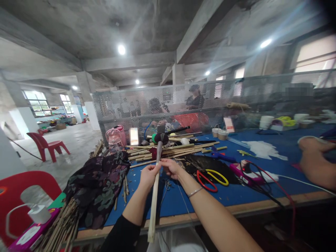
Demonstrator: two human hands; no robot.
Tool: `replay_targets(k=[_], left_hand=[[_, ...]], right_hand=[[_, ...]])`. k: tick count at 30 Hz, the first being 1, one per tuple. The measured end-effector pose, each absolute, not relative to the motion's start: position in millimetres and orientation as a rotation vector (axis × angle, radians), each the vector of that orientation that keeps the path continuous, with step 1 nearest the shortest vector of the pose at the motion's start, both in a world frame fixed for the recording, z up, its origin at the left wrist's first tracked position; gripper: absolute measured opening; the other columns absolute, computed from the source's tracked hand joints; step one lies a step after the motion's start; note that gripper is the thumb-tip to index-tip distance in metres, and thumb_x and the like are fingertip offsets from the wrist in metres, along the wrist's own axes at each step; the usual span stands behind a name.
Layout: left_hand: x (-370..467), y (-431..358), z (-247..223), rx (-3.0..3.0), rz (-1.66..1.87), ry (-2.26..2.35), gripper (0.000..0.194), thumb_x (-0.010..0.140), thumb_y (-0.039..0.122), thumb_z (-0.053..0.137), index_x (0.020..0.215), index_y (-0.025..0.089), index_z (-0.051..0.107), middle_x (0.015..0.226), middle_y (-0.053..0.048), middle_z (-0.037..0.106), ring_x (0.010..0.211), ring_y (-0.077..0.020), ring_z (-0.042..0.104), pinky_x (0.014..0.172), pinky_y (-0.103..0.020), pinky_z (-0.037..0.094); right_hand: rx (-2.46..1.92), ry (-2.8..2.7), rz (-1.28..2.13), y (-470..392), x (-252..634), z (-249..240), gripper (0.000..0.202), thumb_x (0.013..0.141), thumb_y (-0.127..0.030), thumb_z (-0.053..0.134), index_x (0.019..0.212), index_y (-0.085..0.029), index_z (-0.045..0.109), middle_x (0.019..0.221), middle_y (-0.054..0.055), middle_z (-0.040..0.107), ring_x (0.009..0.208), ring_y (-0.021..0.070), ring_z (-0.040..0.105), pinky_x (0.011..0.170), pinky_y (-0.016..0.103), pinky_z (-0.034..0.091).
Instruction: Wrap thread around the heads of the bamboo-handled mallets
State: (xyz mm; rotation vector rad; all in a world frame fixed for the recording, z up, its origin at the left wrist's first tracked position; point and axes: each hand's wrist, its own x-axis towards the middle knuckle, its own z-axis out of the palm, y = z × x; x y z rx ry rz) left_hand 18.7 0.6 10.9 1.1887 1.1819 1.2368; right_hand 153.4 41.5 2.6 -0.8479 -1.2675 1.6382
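Note:
A pale wooden stick point(153, 206) points away from me over the front edge of the blue table point(139, 182), its far part wrapped in something grey. My left hand point(150, 175) is closed round the stick near its middle. Just right of it, my right hand point(170, 168) is pinched at the grey wrapping; what its fingertips hold is too small to make out. Dark and green round bundles point(160, 139) show at the stick's far end. A thin cord point(166, 187) lies on the table below my right hand.
Red-and-yellow-handled scissors point(207, 180) lie right of my right arm. Bamboo sticks point(183, 150) are piled behind my hands. Dark patterned cloth point(101, 189) covers the left side. Another person's arm point(315, 161) rests at the right, past a purple power strip point(243, 173).

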Motion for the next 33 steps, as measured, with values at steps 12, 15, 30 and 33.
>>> replay_targets(k=[12, 15, 30, 33], left_hand=[[15.4, 1.5, 6.4, 1.375, 1.137, 1.196, 0.035, 0.056, 0.044, 0.071, 0.060, 0.014, 0.053, 0.044, 0.006, 0.044, 0.038, -0.0046, 0.034, 0.039, -0.017, 0.025], [13.3, 0.4, 7.6, 1.440, 1.080, 1.195, 0.034, 0.052, 0.040, 0.074, 0.055, 0.014, 0.052, 0.044, 0.006, 0.043, 0.039, -0.0042, 0.034, 0.041, -0.017, 0.024], [8.1, 0.5, 7.9, 1.278, 0.965, 1.048, 0.041, 0.051, 0.043, 0.076, 0.066, 0.013, 0.051, 0.048, 0.005, 0.044, 0.038, -0.0040, 0.038, 0.040, -0.017, 0.028], [6.8, -0.7, 10.5, 1.218, 0.951, 0.960, 0.041, 0.049, 0.041, 0.077, 0.065, 0.013, 0.051, 0.050, 0.005, 0.045, 0.041, -0.0045, 0.040, 0.044, -0.018, 0.033]], right_hand=[[-1.023, -1.375, 1.492, 39.0, 155.7, 3.6, 0.032, 0.063, -0.039, 0.067, 0.061, -0.017, 0.043, 0.035, -0.011, 0.028, 0.029, 0.0024, 0.017, 0.031, 0.019, 0.008], [-1.025, -1.396, 1.506, 40.6, 156.6, 2.0, 0.033, 0.064, -0.042, 0.066, 0.063, -0.017, 0.045, 0.036, -0.011, 0.029, 0.029, 0.0023, 0.017, 0.031, 0.020, 0.007], [-1.028, -1.480, 1.459, 40.2, 154.1, -0.6, 0.032, 0.063, -0.041, 0.066, 0.062, -0.015, 0.047, 0.037, -0.010, 0.032, 0.028, 0.0019, 0.019, 0.030, 0.020, 0.008], [-0.940, -1.439, 1.551, 39.4, 155.5, 0.8, 0.032, 0.065, -0.042, 0.066, 0.066, -0.016, 0.048, 0.038, -0.011, 0.032, 0.029, 0.0020, 0.019, 0.030, 0.019, 0.008]])
